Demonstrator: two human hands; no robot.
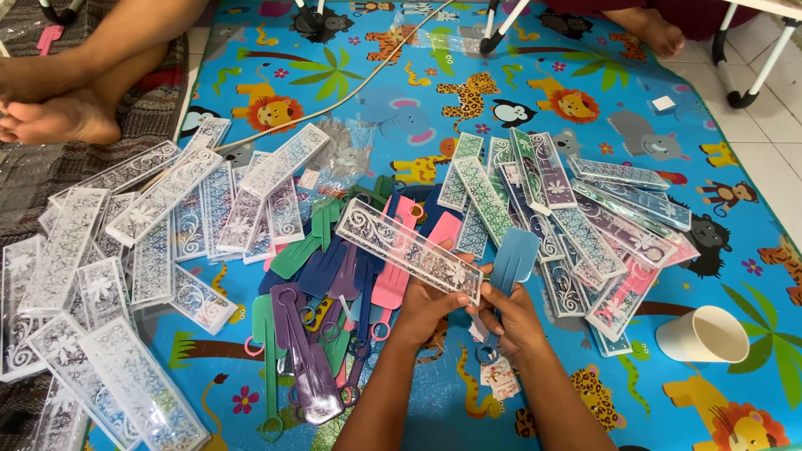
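While both hands are working at the near centre of the mat (585,100), the left hand (424,311) is pinching the near end of a clear patterned box (408,248), and the right hand (516,321) is gripping a blue plastic fan (511,260) by its handle. Both look light, stiff, slick; edges are offering the surest hold. Farther out, loose fans (334,284) and box piles (109,250) are lying.

A home floor used for piecework: a children's play mat (518,108) printed with cartoon animals covers white floor tiles (773,159), a barefoot person (58,117) sits cross-legged at the upper left, and furniture legs (756,75) stand at the upper right.
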